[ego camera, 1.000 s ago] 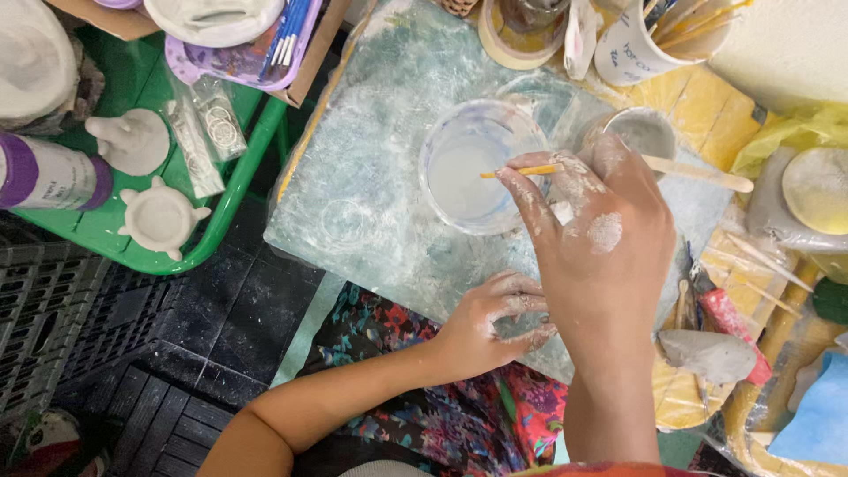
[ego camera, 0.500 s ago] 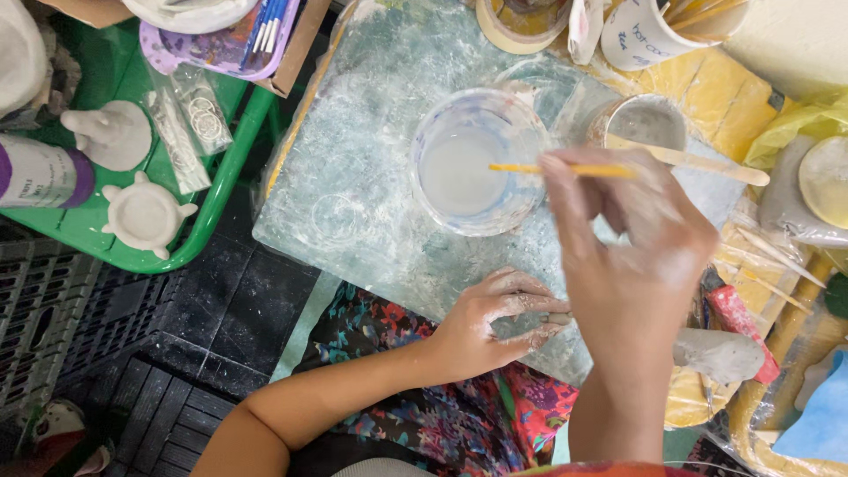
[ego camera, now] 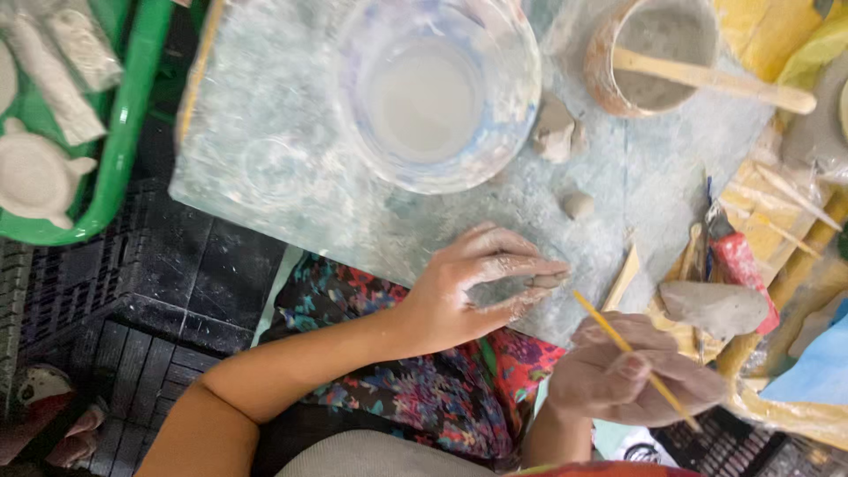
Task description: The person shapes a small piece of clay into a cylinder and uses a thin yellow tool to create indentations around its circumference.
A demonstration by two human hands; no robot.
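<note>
Clay piece (ego camera: 545, 281), small and grey, pinched in left hand (ego camera: 473, 287); right hand (ego camera: 632, 380) grips a yellow stick (ego camera: 618, 340).

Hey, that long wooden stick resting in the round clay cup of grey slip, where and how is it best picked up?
Grip the long wooden stick by its bare outer end, which juts past the rim of the round clay cup toward the right. Come from the right and above: that end is probably clean and free, while the other lies in the grey slip.
</note>
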